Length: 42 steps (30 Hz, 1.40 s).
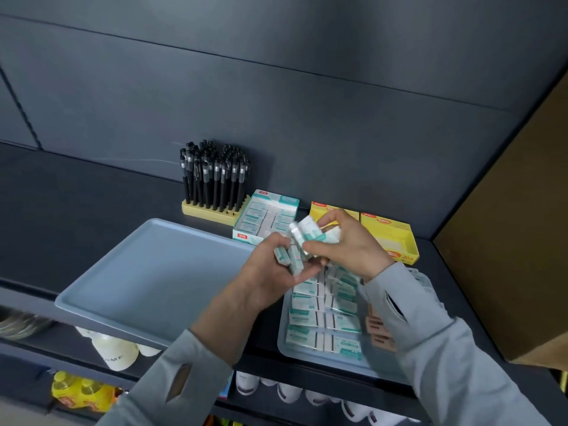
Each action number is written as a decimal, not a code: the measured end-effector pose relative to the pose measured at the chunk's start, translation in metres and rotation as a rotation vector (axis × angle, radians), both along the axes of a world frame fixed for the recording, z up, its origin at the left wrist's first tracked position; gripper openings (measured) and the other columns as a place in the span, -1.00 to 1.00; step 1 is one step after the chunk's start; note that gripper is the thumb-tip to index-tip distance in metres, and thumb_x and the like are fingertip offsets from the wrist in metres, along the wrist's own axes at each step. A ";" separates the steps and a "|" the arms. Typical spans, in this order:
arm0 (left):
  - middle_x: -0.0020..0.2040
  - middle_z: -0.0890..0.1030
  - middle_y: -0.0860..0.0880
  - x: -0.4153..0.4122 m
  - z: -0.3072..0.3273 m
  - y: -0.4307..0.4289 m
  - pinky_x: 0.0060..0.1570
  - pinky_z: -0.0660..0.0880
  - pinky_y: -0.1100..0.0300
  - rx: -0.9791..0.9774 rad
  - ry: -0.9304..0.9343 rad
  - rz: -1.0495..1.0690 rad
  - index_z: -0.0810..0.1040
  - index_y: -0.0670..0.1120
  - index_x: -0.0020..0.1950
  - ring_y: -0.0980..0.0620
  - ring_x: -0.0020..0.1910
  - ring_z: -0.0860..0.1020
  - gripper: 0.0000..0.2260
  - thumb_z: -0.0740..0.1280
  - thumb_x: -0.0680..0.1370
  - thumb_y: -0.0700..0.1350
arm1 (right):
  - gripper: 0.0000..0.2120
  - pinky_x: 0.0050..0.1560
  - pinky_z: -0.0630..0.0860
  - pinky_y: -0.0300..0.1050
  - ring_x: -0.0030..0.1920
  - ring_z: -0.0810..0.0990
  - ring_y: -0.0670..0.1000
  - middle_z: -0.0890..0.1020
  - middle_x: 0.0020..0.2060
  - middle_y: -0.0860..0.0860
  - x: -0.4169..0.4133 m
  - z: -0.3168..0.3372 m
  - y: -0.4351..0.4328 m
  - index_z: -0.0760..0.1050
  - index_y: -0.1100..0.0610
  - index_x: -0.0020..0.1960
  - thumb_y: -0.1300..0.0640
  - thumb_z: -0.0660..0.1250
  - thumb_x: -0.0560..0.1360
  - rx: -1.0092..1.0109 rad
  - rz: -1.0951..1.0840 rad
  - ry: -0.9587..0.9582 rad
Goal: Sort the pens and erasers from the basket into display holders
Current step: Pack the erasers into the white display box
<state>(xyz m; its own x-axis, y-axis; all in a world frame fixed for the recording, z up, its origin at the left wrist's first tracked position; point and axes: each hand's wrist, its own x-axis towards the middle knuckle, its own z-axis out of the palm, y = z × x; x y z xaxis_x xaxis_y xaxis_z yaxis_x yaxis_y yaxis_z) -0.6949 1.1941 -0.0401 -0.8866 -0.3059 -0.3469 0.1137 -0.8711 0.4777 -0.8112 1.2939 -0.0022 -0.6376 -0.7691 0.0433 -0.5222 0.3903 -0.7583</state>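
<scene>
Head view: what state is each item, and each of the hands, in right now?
Pens: upright in the holder.
Teal display box: open, partly filled.
Yellow boxes: open.
Basket: holds erasers in rows.
Left hand: grips several erasers.
Right hand: grips several erasers.

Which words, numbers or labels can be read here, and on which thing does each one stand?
"OME": end of a word on the white cup, lower shelf; the start is hidden.
"20 M", roughly: front of the right yellow box.
Too blurred to read: red labels on the teal box and on that yellow box; print on the erasers in the tray, the left hand and the right hand.
</scene>
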 end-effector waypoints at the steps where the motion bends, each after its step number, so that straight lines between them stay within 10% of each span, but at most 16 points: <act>1: 0.15 0.59 -0.29 0.003 0.002 -0.006 0.07 0.57 -0.14 0.021 0.030 -0.006 0.50 -0.29 0.18 -0.23 0.10 0.58 -0.72 0.15 0.55 -0.22 | -0.67 -0.18 0.50 -0.15 -0.30 0.56 -0.12 0.60 -0.18 -0.11 0.002 -0.001 -0.008 0.44 0.03 -0.01 0.09 0.55 0.36 0.030 0.036 0.004; 8: 0.14 0.65 -0.17 0.005 -0.005 -0.061 -0.05 0.63 0.06 -0.133 -0.072 0.086 0.52 -0.15 0.28 -0.09 0.08 0.63 -0.71 0.33 0.57 -0.15 | -0.78 0.04 0.46 -0.31 -0.05 0.61 -0.04 0.62 0.01 -0.03 0.006 0.006 -0.057 0.57 0.06 0.08 0.32 0.34 0.51 0.103 0.292 -0.005; 12: 0.15 0.63 -0.22 0.011 -0.007 -0.094 -0.16 0.64 0.09 -0.071 -0.115 0.173 0.50 -0.23 0.27 -0.10 0.07 0.63 -0.68 0.37 0.53 -0.25 | -0.66 -0.14 0.50 -0.16 -0.26 0.51 0.02 0.56 -0.21 0.09 -0.001 0.009 -0.081 0.47 0.09 -0.05 0.47 0.43 0.38 -0.164 0.046 -0.185; 22: 0.02 0.62 -0.21 0.045 -0.016 -0.147 -0.15 0.65 0.06 -0.127 -0.197 0.194 0.52 -0.22 0.08 -0.11 -0.02 0.62 -0.88 0.35 0.55 -0.28 | -0.77 -0.15 0.41 -0.45 -0.15 0.61 -0.05 0.64 -0.21 -0.05 -0.019 -0.026 -0.134 0.61 0.00 -0.12 0.33 0.44 0.40 0.370 0.158 0.295; 42: 0.12 0.63 -0.26 0.035 -0.018 -0.141 -0.06 0.63 0.10 -0.215 -0.151 0.108 0.50 -0.27 0.18 -0.14 0.07 0.64 -0.75 0.26 0.52 -0.42 | -0.80 0.00 0.44 -0.19 0.04 0.57 0.10 0.64 0.02 0.02 -0.023 -0.049 -0.137 0.63 0.04 0.01 0.24 0.39 0.42 0.468 0.205 0.584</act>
